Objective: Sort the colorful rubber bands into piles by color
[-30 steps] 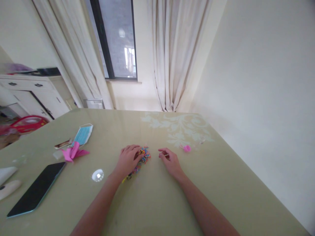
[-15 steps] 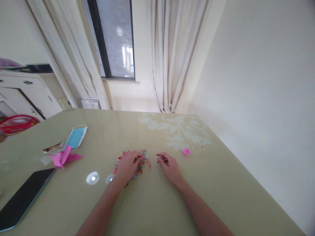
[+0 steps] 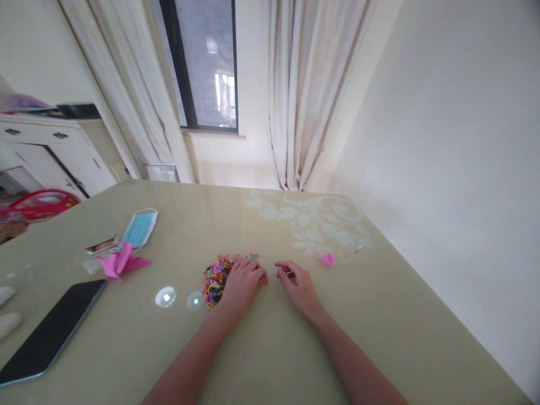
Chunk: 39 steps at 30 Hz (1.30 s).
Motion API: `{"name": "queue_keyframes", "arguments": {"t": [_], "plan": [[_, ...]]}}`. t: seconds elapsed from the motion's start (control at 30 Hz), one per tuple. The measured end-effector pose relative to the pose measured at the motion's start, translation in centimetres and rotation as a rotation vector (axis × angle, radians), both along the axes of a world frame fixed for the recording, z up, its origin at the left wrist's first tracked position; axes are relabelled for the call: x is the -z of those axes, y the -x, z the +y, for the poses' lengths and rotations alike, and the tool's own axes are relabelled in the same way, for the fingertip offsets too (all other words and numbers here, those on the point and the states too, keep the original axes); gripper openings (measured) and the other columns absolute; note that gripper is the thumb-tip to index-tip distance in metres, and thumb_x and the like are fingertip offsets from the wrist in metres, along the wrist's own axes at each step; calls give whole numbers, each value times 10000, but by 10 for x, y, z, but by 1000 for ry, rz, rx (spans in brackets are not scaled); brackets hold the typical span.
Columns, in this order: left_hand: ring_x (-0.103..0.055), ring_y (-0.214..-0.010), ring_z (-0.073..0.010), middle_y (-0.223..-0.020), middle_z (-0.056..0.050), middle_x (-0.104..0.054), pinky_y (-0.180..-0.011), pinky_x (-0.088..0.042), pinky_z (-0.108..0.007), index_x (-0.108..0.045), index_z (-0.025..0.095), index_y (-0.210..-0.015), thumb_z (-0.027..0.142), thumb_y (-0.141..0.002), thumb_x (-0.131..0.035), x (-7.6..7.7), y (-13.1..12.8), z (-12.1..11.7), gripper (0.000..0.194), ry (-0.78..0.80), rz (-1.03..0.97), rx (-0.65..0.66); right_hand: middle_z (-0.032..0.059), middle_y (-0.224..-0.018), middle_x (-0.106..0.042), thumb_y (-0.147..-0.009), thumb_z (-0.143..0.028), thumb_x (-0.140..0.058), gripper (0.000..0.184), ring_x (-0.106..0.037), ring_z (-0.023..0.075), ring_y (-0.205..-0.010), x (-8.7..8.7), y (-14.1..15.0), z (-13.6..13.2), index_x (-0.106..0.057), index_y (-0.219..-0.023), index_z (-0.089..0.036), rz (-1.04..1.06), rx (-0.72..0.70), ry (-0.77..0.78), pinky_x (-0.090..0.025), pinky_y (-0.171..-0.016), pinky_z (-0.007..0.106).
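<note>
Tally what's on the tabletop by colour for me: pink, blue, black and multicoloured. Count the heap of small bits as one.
Pink: 2 (folded piece, small item)
Blue: 1 (face mask)
Black: 1 (flat device)
Multicoloured: 1 (heap by the left hand)
Total: 5

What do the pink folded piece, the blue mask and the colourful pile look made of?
Pink folded piece: likely matte paper, from its flat facets and pointed folds.
Blue mask: probably soft, dull non-woven fabric, going by its thin sheet and cord-like loop.
Colourful pile: perhaps rubber or plastic, its bright, thin strands curling; finish too small to tell.
</note>
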<state>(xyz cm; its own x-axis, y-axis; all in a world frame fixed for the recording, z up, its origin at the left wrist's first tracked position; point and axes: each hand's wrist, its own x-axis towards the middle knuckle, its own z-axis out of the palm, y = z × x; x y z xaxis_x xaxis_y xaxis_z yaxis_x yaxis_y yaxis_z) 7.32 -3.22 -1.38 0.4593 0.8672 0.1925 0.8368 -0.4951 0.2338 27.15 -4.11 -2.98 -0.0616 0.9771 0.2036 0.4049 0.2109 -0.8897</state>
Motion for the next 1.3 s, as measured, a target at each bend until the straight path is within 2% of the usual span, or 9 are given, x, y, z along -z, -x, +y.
{"name": "queue_keyframes", "arguments": {"t": [0.1,0.27,0.47,0.57,0.67,0.77,0.93,1.1,1.3], "plan": [[-640,-1067,-281,-1024,-60,-736,-962,-465,-446,-754,237,-940,234,-984,-636,5,1,4,126,-21,-26,4,66,-908,-782,-966,-323,-583,237,-738,218,-832,0,-1,0,-751,-1104,-228,0,-9,1,-570,-778,340],[-635,-1097,-262,-1165,-81,-727,-989,-480,-421,-713,219,-992,180,-990,-592,7,12,8,127,-114,-228,-25,68,-917,-781,-979,-309,-569,244,-737,211,-841,1,-2,-1,-741,-1124,-214,-17,-9,3,-566,-785,336],[-706,-962,-234,-981,-53,-791,-913,-537,-368,-738,215,-963,233,-984,-573,-5,20,9,168,50,-590,-96,73,-959,-770,-996,-297,-579,238,-721,212,-868,2,-2,-1,-749,-1142,-218,-69,-23,-14,-568,-801,337],[-728,-894,-224,-939,-44,-809,-877,-559,-350,-768,219,-937,279,-953,-602,-10,19,9,178,169,-709,-132,98,-1123,-745,-990,-290,-632,236,-690,237,-1060,0,-1,-3,-765,-1177,-237,-167,-104,-98,-547,-948,382],[-740,-904,-224,-976,-45,-823,-897,-569,-359,-789,220,-961,304,-925,-620,-12,19,9,192,225,-782,-163,103,-1272,-703,-960,-258,-707,280,-626,262,-1218,0,-1,-5,-770,-1233,-279,-303,-185,-148,-468,-1091,443],[-743,-954,-232,-1027,-58,-827,-946,-563,-384,-800,217,-1003,305,-916,-613,-10,21,10,224,204,-806,-185,97,-1288,-694,-948,-229,-737,211,-616,262,-1227,3,-1,-4,-805,-1140,-283,-364,-203,-135,-452,-1099,446],[-750,-951,-225,-1042,-59,-826,-904,-584,-368,-796,215,-1068,282,-926,-572,-8,23,11,273,199,-826,-186,82,-1149,-715,-918,-171,-764,64,-633,241,-1142,3,0,-3,-789,-920,-231,-308,-170,-112,-476,-1038,398],[-747,-955,-221,-1022,-53,-820,-931,-585,-377,-787,216,-1045,256,-940,-559,-8,24,11,254,152,-771,-183,71,-997,-725,-958,-147,-683,75,-649,227,-1010,1,0,-2,-724,-932,-203,-257,-149,-140,-501,-943,368],[-719,-1008,-227,-1052,-61,-777,-955,-568,-380,-782,227,-1046,204,-971,-542,-4,27,11,252,6,-582,-132,62,-913,-755,-969,-236,-652,101,-689,211,-882,2,-1,-3,-732,-911,-215,-112,-85,-107,-539,-828,335]]}}
